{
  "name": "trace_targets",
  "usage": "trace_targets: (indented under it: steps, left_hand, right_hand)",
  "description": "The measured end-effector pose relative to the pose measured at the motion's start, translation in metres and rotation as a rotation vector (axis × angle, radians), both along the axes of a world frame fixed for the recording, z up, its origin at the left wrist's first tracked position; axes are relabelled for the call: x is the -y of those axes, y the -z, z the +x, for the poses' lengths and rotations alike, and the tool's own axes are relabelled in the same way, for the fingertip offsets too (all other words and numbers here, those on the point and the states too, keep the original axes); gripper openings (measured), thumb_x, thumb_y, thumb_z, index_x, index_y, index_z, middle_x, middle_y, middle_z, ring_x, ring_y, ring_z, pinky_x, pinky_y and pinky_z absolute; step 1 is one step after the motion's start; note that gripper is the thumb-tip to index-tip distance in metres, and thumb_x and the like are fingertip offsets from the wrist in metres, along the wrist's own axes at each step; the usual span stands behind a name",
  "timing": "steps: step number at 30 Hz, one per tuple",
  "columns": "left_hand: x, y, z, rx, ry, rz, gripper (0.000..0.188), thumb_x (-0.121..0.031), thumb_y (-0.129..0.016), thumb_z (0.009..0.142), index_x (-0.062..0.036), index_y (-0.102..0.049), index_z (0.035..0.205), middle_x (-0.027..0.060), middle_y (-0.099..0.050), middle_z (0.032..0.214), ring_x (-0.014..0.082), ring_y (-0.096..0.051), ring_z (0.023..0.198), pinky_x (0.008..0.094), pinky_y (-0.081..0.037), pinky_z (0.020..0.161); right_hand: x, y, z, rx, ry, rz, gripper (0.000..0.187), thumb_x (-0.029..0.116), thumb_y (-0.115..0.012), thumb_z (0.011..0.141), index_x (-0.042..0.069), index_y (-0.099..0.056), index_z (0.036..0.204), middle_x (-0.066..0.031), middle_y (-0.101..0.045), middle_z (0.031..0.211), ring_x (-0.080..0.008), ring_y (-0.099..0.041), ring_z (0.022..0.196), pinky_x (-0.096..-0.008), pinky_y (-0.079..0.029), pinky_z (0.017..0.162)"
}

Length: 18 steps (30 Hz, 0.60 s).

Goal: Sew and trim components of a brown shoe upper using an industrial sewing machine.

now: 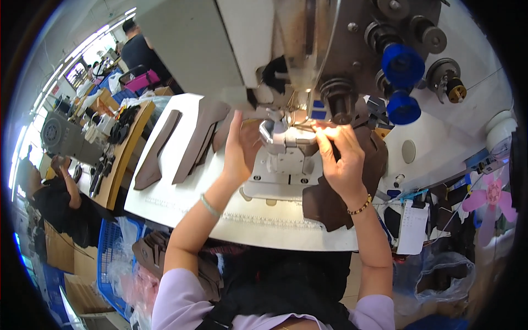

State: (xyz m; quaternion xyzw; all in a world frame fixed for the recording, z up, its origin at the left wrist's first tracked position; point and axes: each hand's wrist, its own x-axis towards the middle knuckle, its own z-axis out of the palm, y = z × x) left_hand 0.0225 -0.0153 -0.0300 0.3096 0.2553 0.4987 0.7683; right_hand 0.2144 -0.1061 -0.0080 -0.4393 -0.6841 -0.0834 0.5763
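Note:
A post-bed sewing machine [290, 157] stands before me, its needle area lit. To the left of the post is my left hand [242, 149], thumb stretched up and apart from the fingers, which are partly hidden beside the metal guard. My right hand [342, 157] pinches, with bent fingers, the edge of a small brown piece [301, 126] at the needle; most of that piece is hidden. Below the right hand, a larger dark brown leather-like piece [327, 206] drapes over the white table [269, 225]. More long brown pieces [198, 140] lie left of my left hand.
Blue knobs [403, 65] jut from the machine head above right. A blue crate [107, 264] with plastic bags stands at lower left. Co-workers [60, 203] are at a bench on the left. A pink fan [491, 198] and a clipboard [412, 226] are at right.

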Motion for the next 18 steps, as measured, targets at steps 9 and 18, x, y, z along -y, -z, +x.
trace_targets:
  steps: [9,18]
  left_hand:
    - [-0.007,-0.022,-0.007,-0.438,-0.577,0.732,0.028,0.001,-0.051,0.087,0.0084,-0.053,0.114,0.0116,-0.055,0.118,0.0187,-0.062,0.091,0.0314,-0.054,0.078]
    - [0.139,0.032,-0.069,0.228,-0.669,0.362,0.035,-0.013,-0.047,0.091,0.0038,-0.047,0.122,0.0123,-0.055,0.119,0.0204,-0.053,0.111,0.0341,-0.041,0.097]
  right_hand:
    - [0.024,-0.003,0.016,0.001,0.274,-0.030,0.014,0.009,-0.055,0.088,-0.001,-0.062,0.095,-0.0125,-0.063,0.098,-0.0229,-0.062,0.085,-0.0296,-0.048,0.074]
    - [0.106,0.056,-0.095,-0.923,-1.177,-0.843,0.055,0.027,-0.061,0.087,-0.003,-0.041,0.129,-0.0135,-0.047,0.129,-0.0220,-0.045,0.119,-0.0355,-0.033,0.103]
